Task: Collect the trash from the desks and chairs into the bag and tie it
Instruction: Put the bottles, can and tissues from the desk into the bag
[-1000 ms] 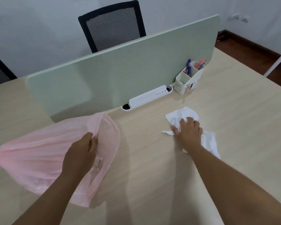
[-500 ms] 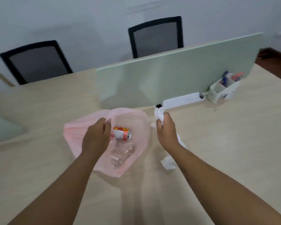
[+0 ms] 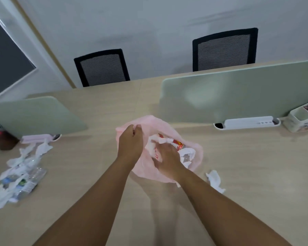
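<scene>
A pink plastic bag (image 3: 196, 153) lies open on the desk at the centre. My left hand (image 3: 131, 143) grips its rim at the upper left and holds the mouth open. My right hand (image 3: 165, 157) is inside the mouth, its fingers curled on crumpled white tissue (image 3: 187, 154). A red can (image 3: 178, 144) shows inside the bag beside more white paper. One small piece of white tissue (image 3: 215, 180) lies loose on the desk just right of the bag.
A heap of white tissues and clear plastic bottles (image 3: 20, 173) lies on the desk at far left. Green divider panels (image 3: 238, 93) stand behind, with a white pen holder (image 3: 300, 121) at right, a brown holder (image 3: 2, 141) at left and two black chairs (image 3: 101, 68) beyond.
My right hand carried the white tissue from the desk at right over to the bag and pushed it inside. A scrap of tissue stayed on the desk. The view swung left.
</scene>
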The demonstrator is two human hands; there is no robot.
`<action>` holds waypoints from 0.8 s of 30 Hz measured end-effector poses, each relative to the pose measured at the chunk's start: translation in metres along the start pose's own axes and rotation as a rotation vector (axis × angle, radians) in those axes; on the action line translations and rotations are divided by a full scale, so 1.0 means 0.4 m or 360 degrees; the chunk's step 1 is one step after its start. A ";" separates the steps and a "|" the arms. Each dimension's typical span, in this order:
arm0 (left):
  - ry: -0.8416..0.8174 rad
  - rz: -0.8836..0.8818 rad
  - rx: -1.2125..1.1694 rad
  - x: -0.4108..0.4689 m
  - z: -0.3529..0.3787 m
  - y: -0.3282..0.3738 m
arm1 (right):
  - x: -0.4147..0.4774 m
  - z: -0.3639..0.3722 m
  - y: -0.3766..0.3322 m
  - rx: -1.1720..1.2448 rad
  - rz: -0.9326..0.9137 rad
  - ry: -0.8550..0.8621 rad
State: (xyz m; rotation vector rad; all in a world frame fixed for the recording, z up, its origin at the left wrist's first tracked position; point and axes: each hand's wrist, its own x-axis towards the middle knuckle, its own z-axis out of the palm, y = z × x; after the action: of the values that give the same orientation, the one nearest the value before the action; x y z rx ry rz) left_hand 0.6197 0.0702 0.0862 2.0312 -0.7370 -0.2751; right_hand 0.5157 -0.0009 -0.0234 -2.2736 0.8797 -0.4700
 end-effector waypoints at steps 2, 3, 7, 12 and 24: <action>-0.0034 -0.0030 -0.0012 -0.005 0.008 -0.010 | -0.020 -0.023 0.043 -0.0057 -0.0018 -0.0296; -0.0053 -0.0033 -0.0020 -0.009 0.016 -0.016 | -0.030 -0.048 0.060 0.0085 0.0038 -0.0326; -0.0152 0.0039 -0.0012 -0.019 0.056 -0.024 | -0.072 -0.164 0.135 0.0121 0.0188 0.0151; -0.0259 0.0130 0.0058 -0.033 0.103 -0.042 | -0.234 -0.192 0.271 -0.0314 0.0682 -0.0068; -0.0262 0.0150 0.0181 -0.024 0.060 -0.088 | -0.131 -0.162 0.116 0.0701 0.0476 0.0131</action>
State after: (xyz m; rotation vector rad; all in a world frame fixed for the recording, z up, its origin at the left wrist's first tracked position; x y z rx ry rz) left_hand 0.6146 0.0729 0.0430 2.0909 -0.9675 -0.3558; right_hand 0.4226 -0.0192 -0.0128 -1.7025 1.0228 -0.5604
